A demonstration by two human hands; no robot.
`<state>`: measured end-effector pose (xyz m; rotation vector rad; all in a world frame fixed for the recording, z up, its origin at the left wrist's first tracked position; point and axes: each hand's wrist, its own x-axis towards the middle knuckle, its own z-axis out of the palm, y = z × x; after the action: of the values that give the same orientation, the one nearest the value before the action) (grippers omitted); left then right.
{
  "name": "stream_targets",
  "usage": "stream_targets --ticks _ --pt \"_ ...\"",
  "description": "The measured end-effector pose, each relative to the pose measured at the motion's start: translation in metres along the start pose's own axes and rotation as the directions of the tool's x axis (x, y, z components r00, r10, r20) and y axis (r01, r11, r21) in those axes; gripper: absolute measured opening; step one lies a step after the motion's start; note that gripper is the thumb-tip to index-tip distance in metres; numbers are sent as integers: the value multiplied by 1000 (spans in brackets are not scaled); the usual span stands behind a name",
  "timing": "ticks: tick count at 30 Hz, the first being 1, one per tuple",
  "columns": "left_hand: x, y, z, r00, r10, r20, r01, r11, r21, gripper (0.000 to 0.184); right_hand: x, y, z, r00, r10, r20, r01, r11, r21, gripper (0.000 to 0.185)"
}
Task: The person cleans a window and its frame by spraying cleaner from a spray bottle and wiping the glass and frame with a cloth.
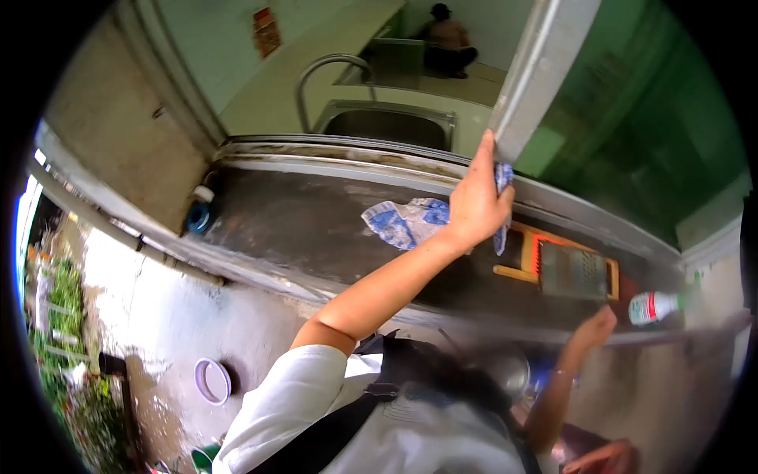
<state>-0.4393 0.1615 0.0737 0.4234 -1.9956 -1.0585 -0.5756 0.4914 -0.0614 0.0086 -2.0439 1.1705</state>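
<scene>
My left hand (476, 207) is closed on a blue and white cloth (404, 222), against the window's metal frame (530, 87). Part of the cloth spreads to the left over the dark sill, and another fold shows right of the hand. One finger points up along the frame. My right hand (594, 329) is low at the sill's front edge, its fingers curled; whether anything is in them is hidden. Close to it lie a wooden-framed grater (574, 271) and a white bottle with a red and green label (654, 307).
Behind the open window are a sink (387, 125) with a curved tap (303, 95) and a seated person (448, 39). A blue object (198, 217) stands at the sill's left end. A pale purple basin (212, 381) sits on the wet ground below, near plants (67, 308).
</scene>
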Motion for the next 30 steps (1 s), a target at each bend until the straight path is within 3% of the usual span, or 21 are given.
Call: stream_targets --ticks 2,6,9,18,21,22,23,26,28,30 --pt "0 12 4 992 -73 107 76 997 -26 84 1 7 1 998 -71 -1 70 996 57 25" --pt "2 21 23 990 -14 142 13 1000 7 81 3 0 -6 993 19 118 -38 986 161 20" --pt "2 30 38 982 -1 190 -4 1000 24 82 3 -12 -16 984 80 157 -100 987 123 20" --pt "2 51 63 929 -144 341 140 990 36 92 5 4 -11 967 120 226 -167 965 204 19" --pt "-4 34 50 935 -77 346 89 996 -18 82 8 -9 -23 959 159 235 -225 931 288 17" --pt "-6 28 44 938 -21 347 40 998 -48 76 6 -21 -30 919 233 319 -330 897 294 17" --pt "-10 21 40 940 -25 340 67 991 -112 67 7 -27 -38 866 305 397 -433 854 288 18" --pt "-34 23 13 955 -28 297 116 952 -282 48 2 -17 -46 844 265 466 -467 792 395 15" --pt "-47 37 -15 947 -84 310 181 937 -299 43 -7 -25 -53 837 282 468 -490 768 413 17" --pt "-57 39 -30 928 -222 298 345 816 -464 38 -16 -35 -60 808 280 518 -524 743 417 17"
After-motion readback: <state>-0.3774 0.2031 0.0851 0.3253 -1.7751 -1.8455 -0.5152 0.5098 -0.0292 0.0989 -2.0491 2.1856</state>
